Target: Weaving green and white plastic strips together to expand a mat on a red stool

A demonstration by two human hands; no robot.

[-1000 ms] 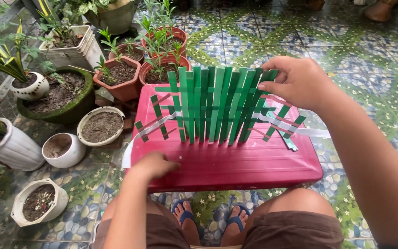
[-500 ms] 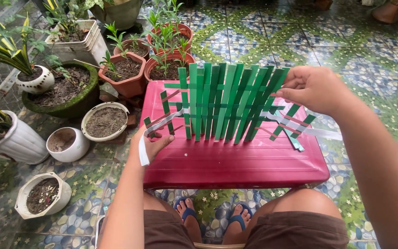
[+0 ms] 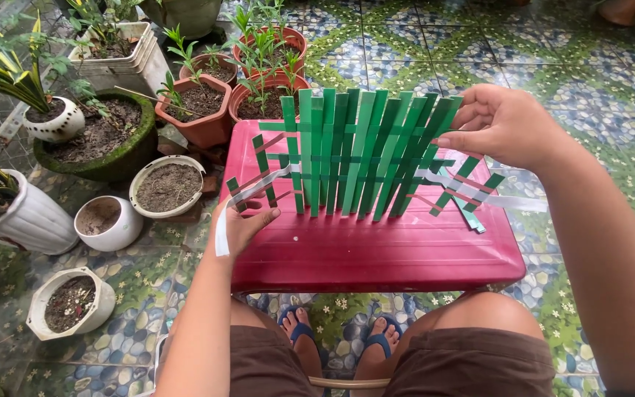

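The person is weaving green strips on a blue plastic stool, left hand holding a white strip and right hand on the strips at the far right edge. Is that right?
Not quite: the stool is red, not blue, as the head view shows. The rest holds: green strips are being woven on it, the left hand holds a white strip, and the right hand is on the strips at the far right edge.

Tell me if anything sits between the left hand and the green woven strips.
Nothing visible blocks it. The left hand holds a pale strip that runs into the green woven strips; between them lies only bare red table.
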